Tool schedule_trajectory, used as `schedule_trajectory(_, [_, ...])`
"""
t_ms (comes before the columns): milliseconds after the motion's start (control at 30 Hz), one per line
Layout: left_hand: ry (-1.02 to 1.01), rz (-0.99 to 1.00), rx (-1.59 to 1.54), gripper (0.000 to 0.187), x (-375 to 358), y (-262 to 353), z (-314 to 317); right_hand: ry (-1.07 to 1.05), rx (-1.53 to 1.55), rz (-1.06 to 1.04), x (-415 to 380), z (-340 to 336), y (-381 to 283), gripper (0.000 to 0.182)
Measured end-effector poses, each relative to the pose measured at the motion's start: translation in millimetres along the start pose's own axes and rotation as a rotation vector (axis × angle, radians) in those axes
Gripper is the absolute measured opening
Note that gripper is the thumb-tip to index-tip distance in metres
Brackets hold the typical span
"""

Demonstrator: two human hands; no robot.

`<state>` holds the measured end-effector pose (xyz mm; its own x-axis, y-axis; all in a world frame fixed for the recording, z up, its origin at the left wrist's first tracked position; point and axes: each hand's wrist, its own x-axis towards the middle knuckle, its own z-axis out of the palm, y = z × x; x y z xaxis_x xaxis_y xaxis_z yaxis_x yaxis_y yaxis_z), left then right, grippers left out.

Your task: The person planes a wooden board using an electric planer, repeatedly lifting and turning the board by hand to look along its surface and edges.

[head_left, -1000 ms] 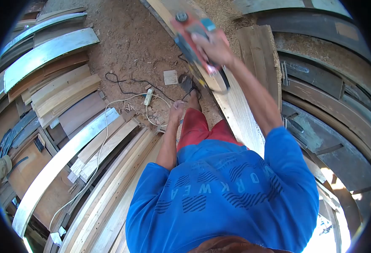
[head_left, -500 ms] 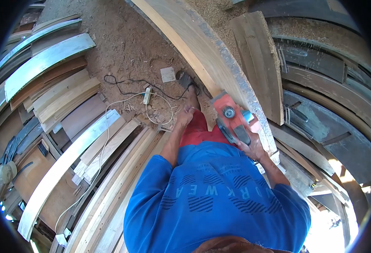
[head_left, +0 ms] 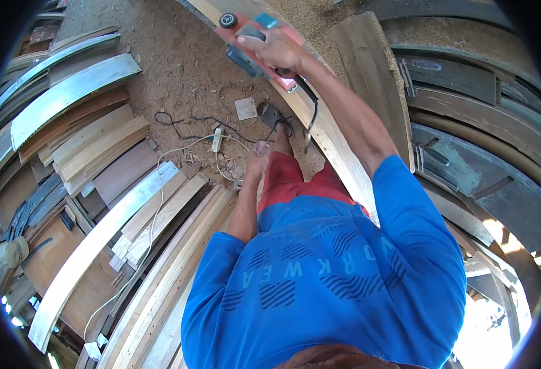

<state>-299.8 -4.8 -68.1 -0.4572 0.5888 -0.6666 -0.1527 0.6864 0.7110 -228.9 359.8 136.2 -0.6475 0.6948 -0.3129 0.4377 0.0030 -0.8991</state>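
My right hand (head_left: 274, 49) is wrapped round the rear handle of a red electric planer (head_left: 236, 37). The arm stretches far forward, and the planer rests on the upper edge of a long curved wooden beam (head_left: 324, 130). A dark cord (head_left: 314, 114) hangs from the planer's back end. Beside my left thigh, my left hand (head_left: 258, 158) hangs low with its fingers curled in. No object shows in it, and it touches neither planer nor beam.
Black cable (head_left: 187, 117) and a white extension lead with a socket block (head_left: 217, 140) lie on the shaving-strewn floor by my foot (head_left: 272, 117). Stacked boards (head_left: 101, 144) fill the left side. More planks (head_left: 375, 80) lean at right.
The planer has travelled forward along the beam, away from my body, with my right arm now extended. My left hand has shifted slightly left and closer to my thigh's outer side.
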Motion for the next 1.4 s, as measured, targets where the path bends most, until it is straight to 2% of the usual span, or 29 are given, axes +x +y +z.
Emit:
schedule_trajectory(33, [0.057,0.002,-0.01,0.03,1,3,0,-0.026,0.039,0.047,0,-5,1,0.066])
schedule_trajectory(133, [-0.054,-0.088,-0.008,0.049,1,17,-15,-0.076,0.037,0.114,-31,-16,11,0.067])
schedule_trajectory(200, [-0.021,-0.076,0.148,0.047,-6,23,-10,0.019,0.006,-0.015,-77,-16,38,0.069])
schedule_trajectory(233, [0.0,-0.066,0.223,0.045,-7,26,-6,0.12,-0.008,-0.159,-104,-12,57,0.071])
schedule_trajectory(300, [-0.074,-0.084,0.319,0.044,-12,30,0,-0.088,0.065,-0.012,-177,-29,63,0.081])
schedule_trajectory(367, [-0.114,-0.07,0.432,0.043,-19,43,13,-0.045,-0.004,0.013,-257,-30,83,0.073])
schedule_trajectory(400, [-0.119,-0.051,0.5,0.041,-28,54,20,-0.091,0.021,0.123,-297,-32,92,0.07])
schedule_trajectory(433, [-0.123,-0.03,0.567,0.04,-32,60,26,-0.088,-0.008,0.146,-336,-27,117,0.067])
schedule_trajectory(533, [-0.219,-0.022,0.489,0.036,5,-38,34,-0.052,-0.023,0.204,-403,-27,129,0.058])
schedule_trajectory(567, [-0.194,-0.022,0.49,0.036,5,-45,38,-0.07,-0.018,0.257,-411,-24,134,0.055])
schedule_trajectory(667, [-0.168,-0.022,0.482,0.034,0,-54,48,0.003,-0.017,0.217,-377,-12,113,0.052])
schedule_trajectory(733, [-0.213,-0.018,0.47,0.033,4,-53,46,0.072,-0.025,0.106,-334,1,108,0.055])
schedule_trajectory(833, [-0.179,0.038,0.338,0.039,-3,-29,41,0.103,-0.013,0.003,-252,12,89,0.057])
schedule_trajectory(933, [0.191,0.354,0.66,0.055,-14,8,37,0.137,0.032,-0.105,-182,7,61,0.06])
schedule_trajectory(1033, [0.294,0.805,0.848,0.07,-33,111,27,0.194,0.053,0.009,-165,-17,30,0.054])
schedule_trajectory(1133, [0.215,1.035,0.911,0.071,-29,172,29,0.21,0.265,0.057,-194,-58,23,0.052])
schedule_trajectory(1233, [-0.01,1.122,1.147,0.072,-20,200,47,0.391,0.379,0.116,-247,-78,33,0.039])
schedule_trajectory(1300, [-0.172,1.188,1.225,0.073,-17,188,61,0.531,0.326,0.126,-287,-84,33,0.042])
schedule_trajectory(1333, [-0.248,1.204,1.241,0.073,-25,181,68,0.563,0.319,0.132,-306,-85,47,0.049])
schedule_trajectory(1400, [-0.383,1.222,1.268,0.073,-48,164,85,0.668,0.234,0.244,-350,-83,62,0.046])
